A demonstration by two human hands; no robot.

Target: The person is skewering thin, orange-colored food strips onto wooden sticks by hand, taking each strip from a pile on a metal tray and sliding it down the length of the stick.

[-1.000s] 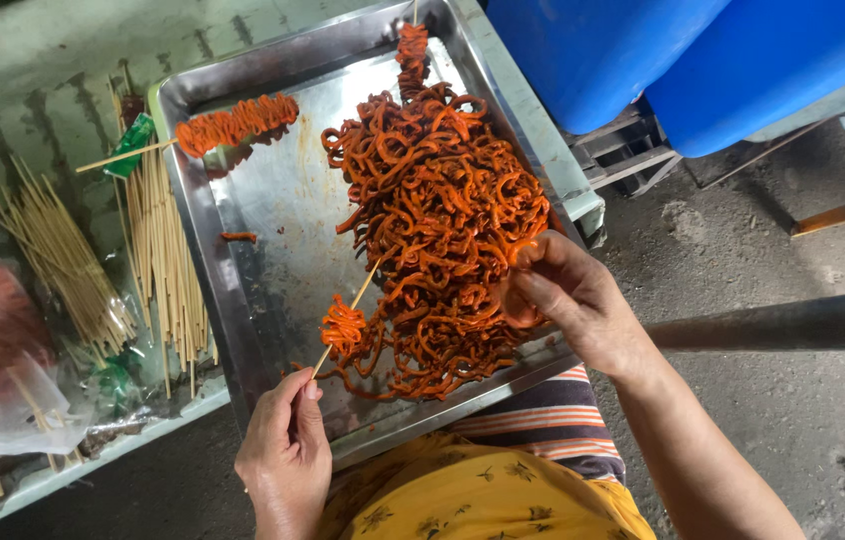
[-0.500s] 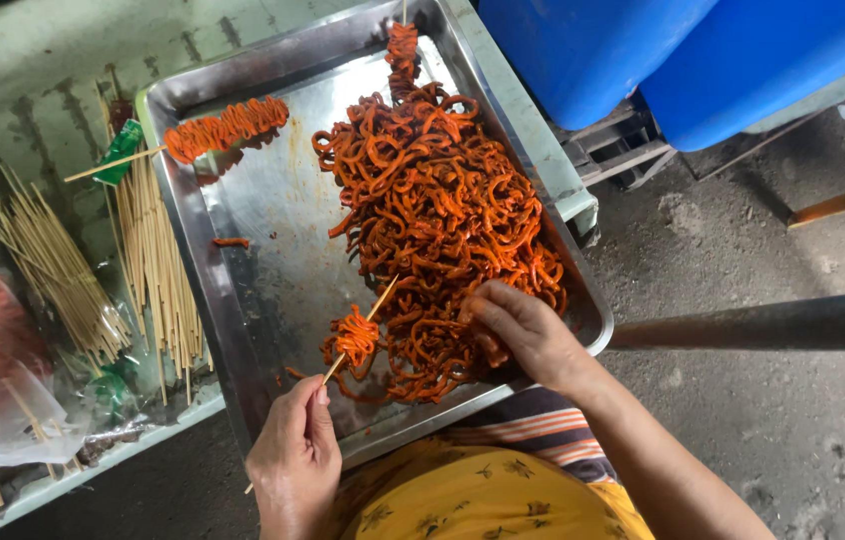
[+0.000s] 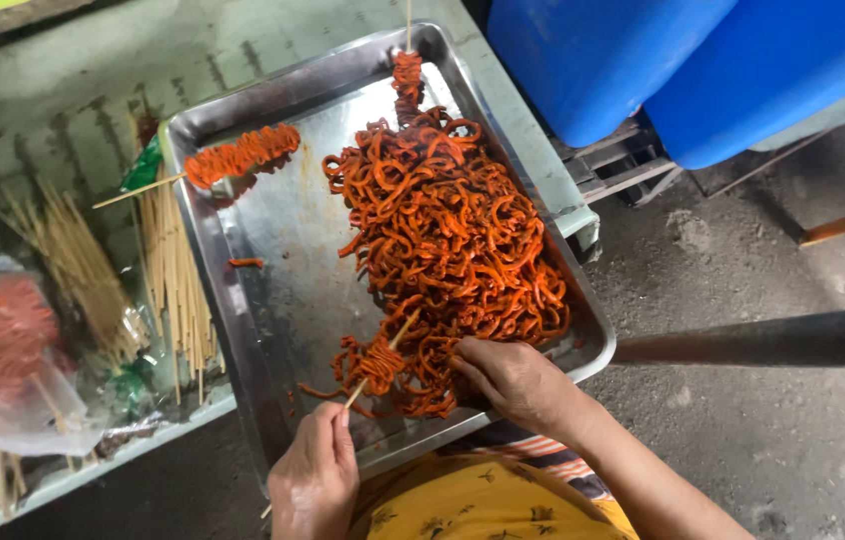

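Left hand [image 3: 315, 478] grips one skewer [image 3: 375, 358] threaded with orange strips, low in the tray [image 3: 243, 320]. Right hand [image 3: 513, 380] pinches strips from the pile [image 3: 453, 240]. Two loaded skewers lie at the far rim.

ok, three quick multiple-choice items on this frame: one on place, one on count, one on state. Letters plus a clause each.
1. Where does the finished skewer lie?
A. far-left corner of the metal tray
B. on the ground
C. on the blue barrels

2. How many blue barrels stand at top right?
A. one
B. two
C. four

3. What is the left hand doing?
A. resting open and empty
B. gripping a bamboo skewer partly threaded with orange strips
C. lifting the tray

Key: 1 A, it rests by the tray's far-left rim; 2 B, two barrels show side by side; 3 B, its fingers close on the stick, while the right hand touches the pile of orange strips.
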